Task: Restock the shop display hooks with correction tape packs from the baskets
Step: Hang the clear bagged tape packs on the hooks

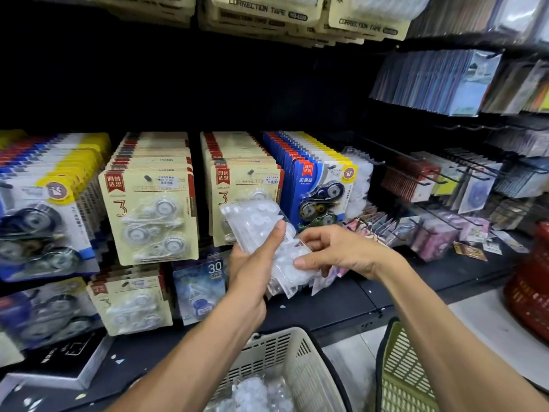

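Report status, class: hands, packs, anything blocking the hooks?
Left hand grips clear packs. Right hand pinches lower pack. Hooks ahead already full.

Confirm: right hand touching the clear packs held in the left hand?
Touching. Head view shows right hand fingertips pinching the clear packs gripped by the left hand.

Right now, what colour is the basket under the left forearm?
Cream basket, slotted walls; head view, the only one.

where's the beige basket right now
In the head view the beige basket sits at bottom centre, below the left hand and right hand, with the green basket just to its right.
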Demonstrator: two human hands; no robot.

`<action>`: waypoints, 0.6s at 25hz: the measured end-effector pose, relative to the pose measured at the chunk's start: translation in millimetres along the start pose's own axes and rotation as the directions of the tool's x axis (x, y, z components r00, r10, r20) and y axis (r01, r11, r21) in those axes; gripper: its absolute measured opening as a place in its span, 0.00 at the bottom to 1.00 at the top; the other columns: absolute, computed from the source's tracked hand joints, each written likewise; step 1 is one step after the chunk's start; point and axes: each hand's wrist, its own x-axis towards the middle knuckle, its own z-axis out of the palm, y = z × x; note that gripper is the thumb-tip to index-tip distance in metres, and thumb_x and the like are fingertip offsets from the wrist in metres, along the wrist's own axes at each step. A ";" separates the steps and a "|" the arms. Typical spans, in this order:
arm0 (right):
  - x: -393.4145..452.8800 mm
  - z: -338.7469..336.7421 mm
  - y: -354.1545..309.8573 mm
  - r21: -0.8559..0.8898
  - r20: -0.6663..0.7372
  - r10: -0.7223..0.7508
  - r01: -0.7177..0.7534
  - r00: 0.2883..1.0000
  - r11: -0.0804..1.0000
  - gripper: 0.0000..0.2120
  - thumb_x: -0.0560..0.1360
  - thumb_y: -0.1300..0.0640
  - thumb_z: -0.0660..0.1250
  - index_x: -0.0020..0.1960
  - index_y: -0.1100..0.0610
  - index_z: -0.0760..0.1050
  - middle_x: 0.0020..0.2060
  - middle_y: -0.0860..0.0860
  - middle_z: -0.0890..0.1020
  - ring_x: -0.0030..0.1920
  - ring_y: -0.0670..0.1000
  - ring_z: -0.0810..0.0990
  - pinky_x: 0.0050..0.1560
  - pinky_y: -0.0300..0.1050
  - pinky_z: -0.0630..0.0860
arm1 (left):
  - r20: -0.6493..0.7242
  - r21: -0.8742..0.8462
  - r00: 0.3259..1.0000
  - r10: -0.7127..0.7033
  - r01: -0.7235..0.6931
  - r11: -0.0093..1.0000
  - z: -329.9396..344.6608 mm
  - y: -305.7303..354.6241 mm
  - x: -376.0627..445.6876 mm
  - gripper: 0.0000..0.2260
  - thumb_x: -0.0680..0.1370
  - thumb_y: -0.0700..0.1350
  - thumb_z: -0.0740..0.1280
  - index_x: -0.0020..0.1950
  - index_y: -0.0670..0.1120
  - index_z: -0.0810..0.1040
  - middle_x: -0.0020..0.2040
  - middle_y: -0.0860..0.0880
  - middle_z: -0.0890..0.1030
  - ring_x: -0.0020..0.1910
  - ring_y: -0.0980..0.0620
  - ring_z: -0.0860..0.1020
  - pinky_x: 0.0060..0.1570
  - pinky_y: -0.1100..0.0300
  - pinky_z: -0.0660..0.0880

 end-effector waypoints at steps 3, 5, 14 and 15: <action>-11.6 -1.0 -3.2 0.075 -0.062 -0.005 0.010 0.998 0.997 0.10 0.72 0.63 0.76 0.50 0.61 0.76 0.39 0.55 0.85 0.34 0.49 0.83 0.33 0.42 0.81 | -0.009 -0.004 0.999 0.035 -0.035 0.999 2.9 0.5 -1.4 0.28 0.67 0.61 0.79 0.63 0.52 0.79 0.53 0.51 0.87 0.52 0.49 0.86 0.55 0.47 0.82; -19.7 -5.7 -2.3 0.214 -0.151 0.001 0.032 0.988 0.976 0.11 0.72 0.63 0.73 0.50 0.59 0.73 0.38 0.56 0.84 0.28 0.51 0.82 0.23 0.39 0.76 | 0.003 -0.017 0.999 0.037 -0.037 0.999 5.0 3.8 -4.5 0.41 0.60 0.71 0.78 0.67 0.53 0.76 0.60 0.51 0.85 0.58 0.48 0.84 0.61 0.44 0.79; -50.7 -71.9 45.6 0.537 -0.778 0.209 0.456 0.592 0.709 0.11 0.83 0.63 0.59 0.62 0.55 0.75 0.47 0.54 0.80 0.35 0.49 0.72 0.34 0.40 0.79 | 0.028 -0.047 0.999 -0.019 0.020 0.999 6.8 -2.4 2.3 0.17 0.77 0.48 0.74 0.65 0.49 0.79 0.56 0.49 0.86 0.53 0.46 0.85 0.58 0.44 0.80; -51.6 -74.5 47.7 0.539 -0.778 0.210 0.455 0.593 0.709 0.12 0.83 0.64 0.58 0.64 0.55 0.74 0.48 0.55 0.80 0.36 0.50 0.72 0.35 0.40 0.80 | 0.038 -0.047 0.999 -0.021 0.023 0.999 7.0 -4.8 3.1 0.17 0.77 0.48 0.74 0.65 0.49 0.79 0.56 0.49 0.86 0.54 0.46 0.85 0.59 0.44 0.80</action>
